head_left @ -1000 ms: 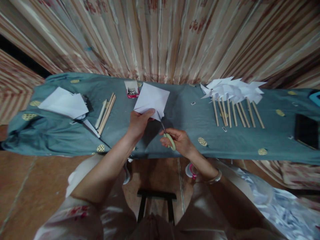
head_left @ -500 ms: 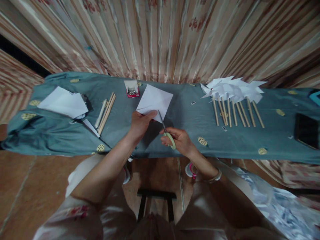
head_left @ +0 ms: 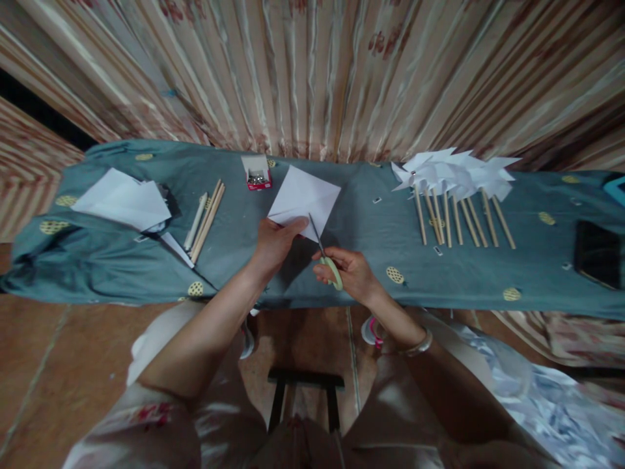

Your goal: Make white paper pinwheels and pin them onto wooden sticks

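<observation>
My left hand (head_left: 273, 244) pinches the near corner of a white paper square (head_left: 303, 197), holding it tilted over the teal-covered table (head_left: 351, 260). My right hand (head_left: 349, 272) grips scissors (head_left: 326, 257) with a pale green handle. Their blades point up into the paper's lower corner, just right of my left thumb.
A row of finished white paper pinwheels on wooden sticks (head_left: 456, 195) lies at the right. A stack of white paper (head_left: 124, 198) and loose wooden sticks (head_left: 208, 215) lie at the left. A small box of pins (head_left: 256, 174) stands behind the paper. A dark phone (head_left: 598, 255) rests far right.
The paper square has shifted slightly right and turned a little in my left hand. The scissor blades have gone further into its lower corner.
</observation>
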A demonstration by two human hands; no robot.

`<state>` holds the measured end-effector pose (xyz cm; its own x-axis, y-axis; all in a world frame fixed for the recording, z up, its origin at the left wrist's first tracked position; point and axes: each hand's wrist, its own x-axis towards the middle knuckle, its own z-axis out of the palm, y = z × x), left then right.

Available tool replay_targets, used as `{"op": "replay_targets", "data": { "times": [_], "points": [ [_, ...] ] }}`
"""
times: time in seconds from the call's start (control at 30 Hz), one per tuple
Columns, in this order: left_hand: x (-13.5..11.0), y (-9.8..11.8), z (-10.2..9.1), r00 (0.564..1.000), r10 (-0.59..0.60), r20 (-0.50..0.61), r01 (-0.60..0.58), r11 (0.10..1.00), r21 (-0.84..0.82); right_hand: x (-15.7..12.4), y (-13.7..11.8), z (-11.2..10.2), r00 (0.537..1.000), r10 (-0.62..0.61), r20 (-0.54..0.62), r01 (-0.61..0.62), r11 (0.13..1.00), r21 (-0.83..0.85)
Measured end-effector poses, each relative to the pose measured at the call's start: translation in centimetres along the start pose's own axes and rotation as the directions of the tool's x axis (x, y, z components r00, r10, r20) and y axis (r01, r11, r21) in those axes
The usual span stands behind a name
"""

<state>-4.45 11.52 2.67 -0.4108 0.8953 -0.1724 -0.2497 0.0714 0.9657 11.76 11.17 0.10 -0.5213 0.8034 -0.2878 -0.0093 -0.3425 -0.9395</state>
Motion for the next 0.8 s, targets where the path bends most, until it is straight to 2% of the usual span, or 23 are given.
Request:
{"op": "replay_targets", "data": {
  "times": [0.33,0.8],
  "points": [
    [-0.24,0.03,0.03,1.000,0.002,0.014,-0.003,0.999,0.050,-0.01,-0.31,-0.10,1.000,0.008,0.000,-0.008,1.000,-0.017],
    [-0.22,-0.23,-0.07,0.999,0.019,0.034,-0.019,1.000,0.009,-0.01,-0.43,0.00,1.000,-0.003,-0.008,0.003,1.000,-0.009]
  ]
}}
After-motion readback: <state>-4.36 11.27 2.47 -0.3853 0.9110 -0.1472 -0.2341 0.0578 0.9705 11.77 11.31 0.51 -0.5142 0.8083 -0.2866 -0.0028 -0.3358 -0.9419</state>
